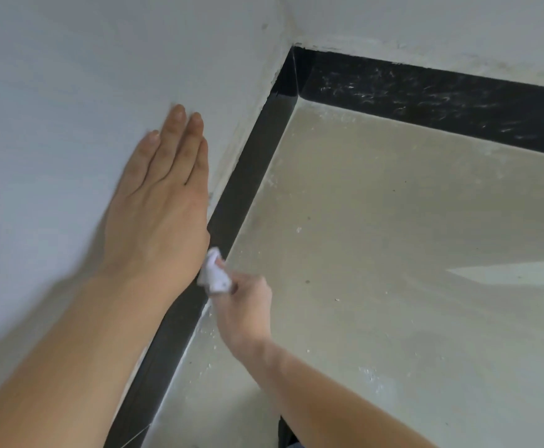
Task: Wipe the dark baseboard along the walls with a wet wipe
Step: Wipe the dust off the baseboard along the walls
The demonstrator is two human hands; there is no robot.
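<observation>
A dark baseboard (248, 166) runs along the foot of the left wall to a corner, then along the back wall, where it is streaked with pale dust. My right hand (248, 305) grips a crumpled white wet wipe (213, 273) and holds it against the left baseboard at mid-length. My left hand (161, 202) lies flat on the white wall (70, 108) just above the baseboard, fingers straight and together.
The floor (393, 253) is pale grey-beige with specks of white debris near the baseboard's foot. The room corner (291, 72) lies ahead at upper middle. A dark object (285, 431) shows at the bottom edge under my right forearm.
</observation>
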